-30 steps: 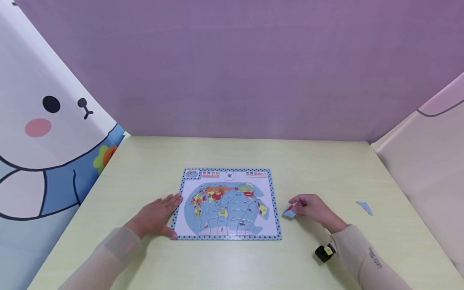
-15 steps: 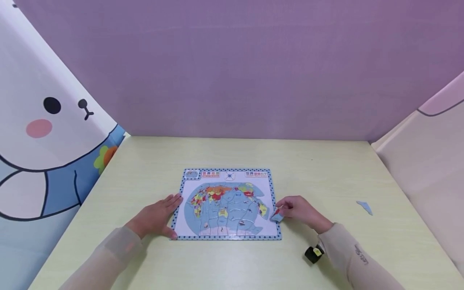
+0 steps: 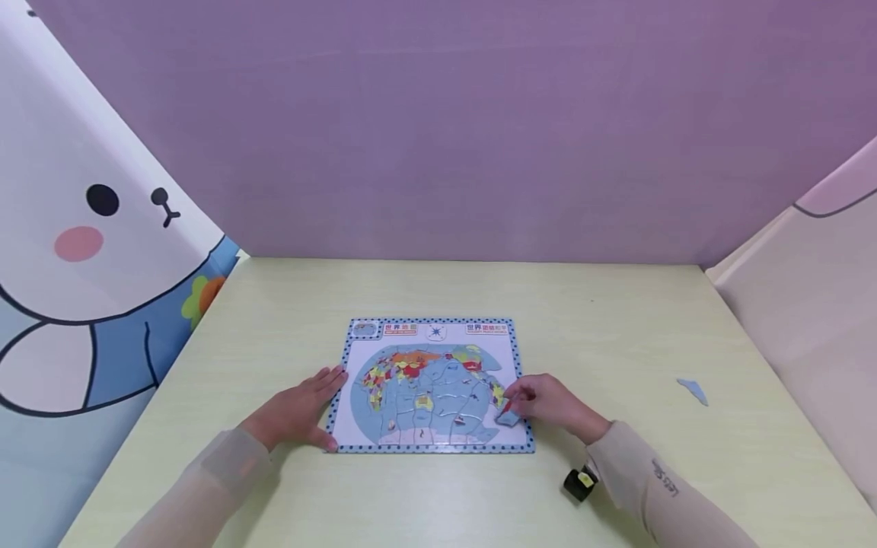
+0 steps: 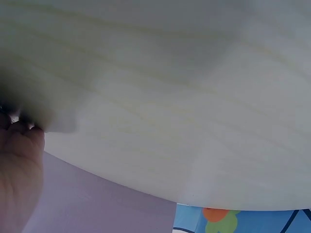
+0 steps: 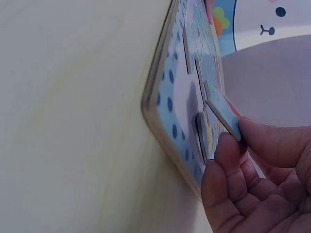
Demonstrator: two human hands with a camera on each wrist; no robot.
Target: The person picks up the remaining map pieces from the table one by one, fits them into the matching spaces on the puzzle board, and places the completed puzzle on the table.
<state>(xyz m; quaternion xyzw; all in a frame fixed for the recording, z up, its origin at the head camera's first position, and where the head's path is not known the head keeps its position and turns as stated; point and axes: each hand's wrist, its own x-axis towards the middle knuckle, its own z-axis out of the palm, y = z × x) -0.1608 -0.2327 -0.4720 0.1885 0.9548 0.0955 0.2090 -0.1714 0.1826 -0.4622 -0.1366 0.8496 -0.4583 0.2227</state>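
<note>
A world map puzzle board (image 3: 346, 358) with a blue dotted border lies on the table, most of its map filled with pieces. My left hand (image 3: 294, 411) rests against its left edge, fingers straight and thumb at the lower corner. Between thumb and fingers my right hand (image 3: 551, 407) pinches a blue and red puzzle piece (image 5: 223, 109), held tilted just over the board's lower right part. Bare white backing shows there, beside a fitted piece with yellow land (image 3: 497, 393). The left wrist view catches only part of the left hand (image 4: 22, 155).
One loose light blue puzzle piece (image 3: 693, 391) lies on the table (image 3: 617, 327) to the far right. A black wrist camera (image 3: 580, 483) hangs below the right sleeve. A purple cloth (image 3: 438, 137) stands behind the table, with printed panels at the sides.
My right hand has moved left with the puzzle piece, from the table beside the board to above its lower right part. The left hand has stayed in place.
</note>
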